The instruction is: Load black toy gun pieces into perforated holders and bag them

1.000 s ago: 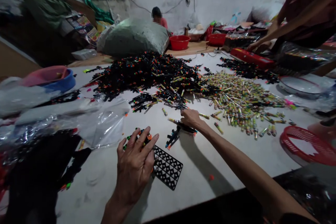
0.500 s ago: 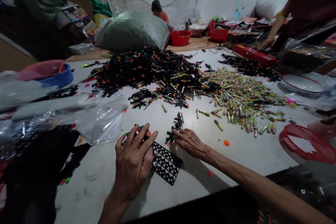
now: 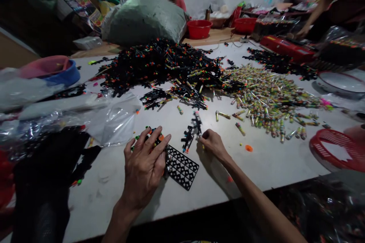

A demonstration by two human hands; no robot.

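My left hand (image 3: 146, 165) lies with its fingers spread over the end of a black perforated tray (image 3: 182, 168). Small black parts with orange and green tips (image 3: 148, 131) show around those fingers; what lies beneath the palm is hidden. The fingers of my right hand (image 3: 213, 143) are pinched together at the lower end of a small black toy gun (image 3: 196, 121), which is blurred. Just left of it, another black toy gun (image 3: 187, 139) with a coloured tip rests on the white table (image 3: 228, 167).
Behind my hands rises a big heap of black toy guns (image 3: 159, 64). To its right spreads a pile of clear tubes with coloured beads (image 3: 270, 98). A red basket (image 3: 322, 148) stands at the right, plastic bags (image 3: 114, 121) at the left. Another person's arm (image 3: 319, 11) reaches in far right.
My right hand has moved slightly right, drawing away from the toy gun now lying at its left. My left hand stays on the tray. The view has tilted slightly down.
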